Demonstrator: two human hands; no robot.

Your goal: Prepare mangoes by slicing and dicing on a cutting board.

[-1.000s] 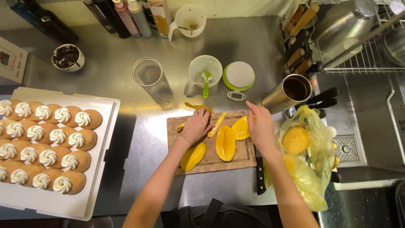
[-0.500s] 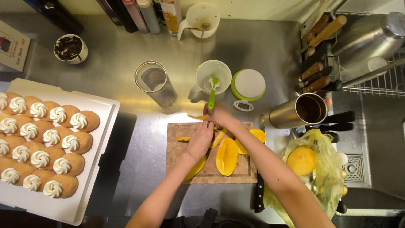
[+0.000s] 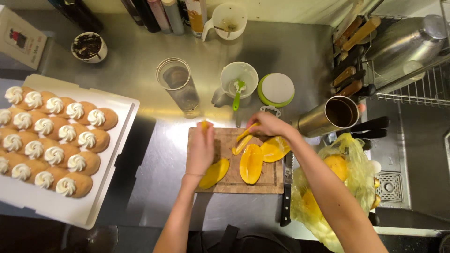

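Note:
A wooden cutting board (image 3: 229,185) lies on the steel counter with cut mango pieces on it: one half (image 3: 251,163), another (image 3: 275,149) at the right, a third (image 3: 215,173) at the lower left. My left hand (image 3: 200,149) is over the board's left part and pinches a small yellow mango bit (image 3: 204,124) at its fingertips. My right hand (image 3: 266,124) is at the board's top edge, closed on a thin strip of mango (image 3: 245,132). Another strip (image 3: 241,145) lies just below it.
A black-handled knife (image 3: 286,187) lies right of the board, beside a yellow bag of mangoes (image 3: 335,182). Behind the board stand a glass (image 3: 179,84), a white cup with a green spoon (image 3: 238,80), a green-rimmed lid (image 3: 276,89) and a steel cup (image 3: 330,115). A white tray of cream-topped pastries (image 3: 101,187) fills the left.
Both hands lifted off the mango halves and went toward the board's far edge. Each now pinches a thin mango piece. The view shifted slightly.

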